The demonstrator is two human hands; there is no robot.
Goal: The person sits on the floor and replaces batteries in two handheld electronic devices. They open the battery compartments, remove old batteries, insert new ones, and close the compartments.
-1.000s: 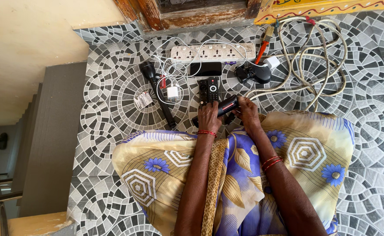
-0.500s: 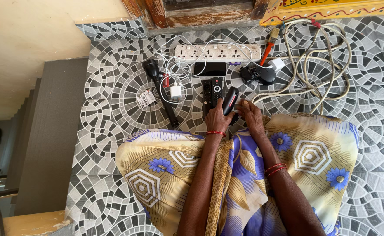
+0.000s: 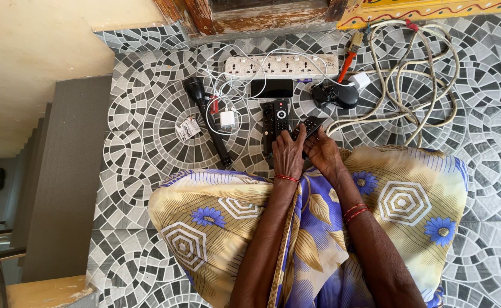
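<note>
Both forearms run from the near edge up over the lap, side by side, and the hands meet just past the knees on the tiled floor. The left hand lies palm down, fingers curled over the near end of a small black remote. The right hand closes on the same remote from the right, its fingers bent around the near right edge. So both hands hold the one remote between them; neither is spread.

The remote lies low and nearly flat, button face up, its long axis slanting from near left to far right, the free end pointing toward the black plug. It sits just right of a larger remote, which lies lengthwise near to far on the tiles.

Half a second ago the small remote stood steeper in the left hand, showing a glossy back with a red strip, and the right hand only touched its lower side. A second ago it lay almost crosswise between the hands. Now it is turned over, buttons up, and gripped by both.

Farther off lie a phone, a power strip and a torch on the left.
</note>
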